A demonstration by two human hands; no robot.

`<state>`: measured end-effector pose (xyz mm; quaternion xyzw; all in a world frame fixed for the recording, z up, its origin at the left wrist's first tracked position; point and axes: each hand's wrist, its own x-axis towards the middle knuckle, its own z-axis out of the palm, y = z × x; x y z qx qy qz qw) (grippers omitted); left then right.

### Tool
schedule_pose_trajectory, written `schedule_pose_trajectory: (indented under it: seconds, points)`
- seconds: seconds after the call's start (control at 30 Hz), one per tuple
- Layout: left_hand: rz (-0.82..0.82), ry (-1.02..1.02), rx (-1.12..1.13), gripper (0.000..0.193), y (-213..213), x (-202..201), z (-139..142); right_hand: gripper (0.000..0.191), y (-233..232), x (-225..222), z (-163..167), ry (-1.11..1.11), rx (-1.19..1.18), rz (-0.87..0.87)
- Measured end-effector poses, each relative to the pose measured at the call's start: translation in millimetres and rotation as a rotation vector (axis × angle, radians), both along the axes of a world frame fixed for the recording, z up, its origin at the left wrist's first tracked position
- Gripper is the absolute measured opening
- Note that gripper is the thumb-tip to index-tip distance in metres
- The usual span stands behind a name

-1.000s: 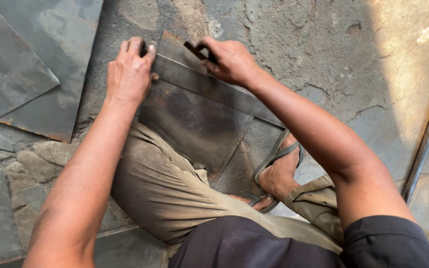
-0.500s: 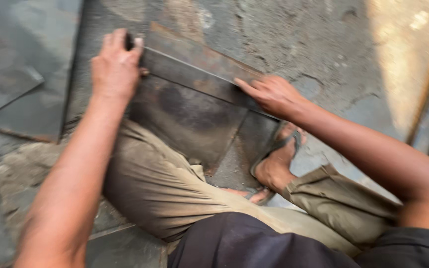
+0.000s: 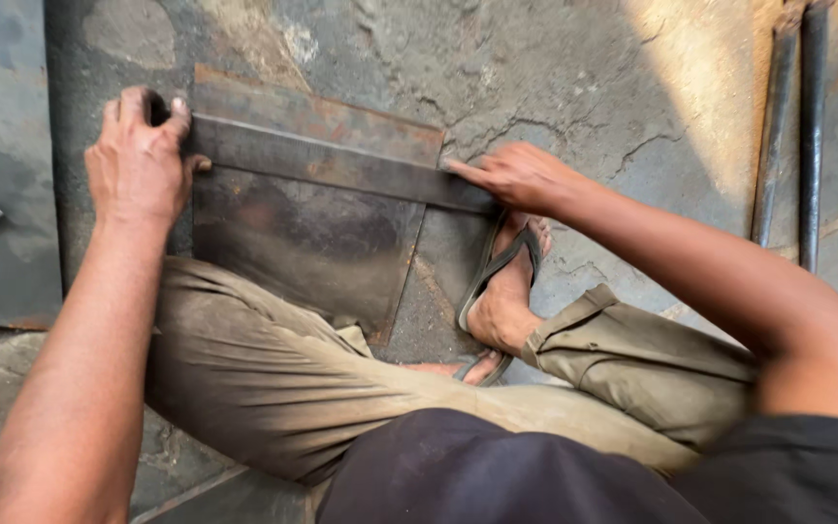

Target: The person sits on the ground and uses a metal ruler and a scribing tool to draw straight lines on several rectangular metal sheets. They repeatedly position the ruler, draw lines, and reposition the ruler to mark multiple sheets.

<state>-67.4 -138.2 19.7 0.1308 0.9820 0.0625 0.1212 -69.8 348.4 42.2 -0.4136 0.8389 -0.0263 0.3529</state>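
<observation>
A long flat metal bar [image 3: 332, 165] lay across a dark metal sheet [image 3: 307, 243] on the cracked stone floor [image 3: 555, 87], just ahead of the person's bent knee. The left hand [image 3: 138, 160] was curled around the bar's left end — fingers closed over it. The right hand [image 3: 516, 177] pressed loosely spread fingertips on the right end, beside a sandalled foot [image 3: 506, 286]. Two metal rods [image 3: 792, 136] lay well apart, far right.
</observation>
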Motion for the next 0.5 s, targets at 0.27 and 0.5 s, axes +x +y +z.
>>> schedule_pose_trajectory:
  seconds: [0.27, 0.5]
  points:
    - [-0.236, -0.036, -0.194, 0.067, -11, -20, 8, 0.040, -15, 27, -14, 0.085, -0.352, -0.359]
    - [-0.301, 0.136, -0.255, 0.075, -6, -46, 59, 0.022, -24, 13, -7, -0.117, -0.427, -0.667]
